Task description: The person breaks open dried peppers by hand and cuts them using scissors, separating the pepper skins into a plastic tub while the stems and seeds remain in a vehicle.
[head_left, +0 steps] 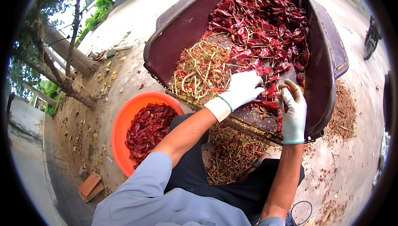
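by the gloved right hand (295, 109), a red pepper (285, 107) is pinched above the dark cart (182, 39). the left hand (243, 88) is placed low over the loose peppers (261, 27) (whether anything is grasped cannot be told). more peppers (147, 130) are held in the orange basin (117, 132).

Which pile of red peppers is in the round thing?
The pile in the orange tub, left of the person's legs. The other pepper pile lies in the big maroon cart, which isn't round.
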Demonstrator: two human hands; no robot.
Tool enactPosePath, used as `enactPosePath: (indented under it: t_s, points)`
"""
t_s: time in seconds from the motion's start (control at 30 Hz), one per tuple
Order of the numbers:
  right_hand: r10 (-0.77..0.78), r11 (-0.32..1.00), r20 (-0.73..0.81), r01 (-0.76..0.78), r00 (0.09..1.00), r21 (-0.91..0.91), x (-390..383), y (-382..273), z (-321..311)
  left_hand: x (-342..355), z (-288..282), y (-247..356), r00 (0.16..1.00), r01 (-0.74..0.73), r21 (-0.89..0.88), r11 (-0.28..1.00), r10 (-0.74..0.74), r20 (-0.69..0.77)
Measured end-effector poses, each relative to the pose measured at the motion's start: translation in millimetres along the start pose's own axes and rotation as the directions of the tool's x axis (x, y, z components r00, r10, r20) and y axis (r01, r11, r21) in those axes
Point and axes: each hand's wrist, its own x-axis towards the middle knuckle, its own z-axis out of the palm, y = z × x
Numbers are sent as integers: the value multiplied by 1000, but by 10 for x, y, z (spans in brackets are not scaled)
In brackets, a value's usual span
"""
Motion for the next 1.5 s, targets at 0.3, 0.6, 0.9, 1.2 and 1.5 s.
enactPosePath:
  t_s: [0.3,0.6,0.9,1.2,1.5]
  points:
    - [-20,936,66,42,998,-349,13,-16,111,-66,-345,-119,972,189,-232,954,-216,-96]
    - [-358,605,385,525,851,-599,-136,209,368,-502,-643,16,949,-118,-365,924,-4,-316]
    - [31,996,144,-20,989,-83,-235,285,520,-518,-640,118,921,257,-928,269,-360,150]
    - [45,998,172,-39,984,-40,-263,187,421,-436,-805,-270,923,248,-948,197,-344,170]
    - [-152,903,236,232,960,-361,-179,292,299,-526,-665,123,989,-58,-659,750,-49,-143]
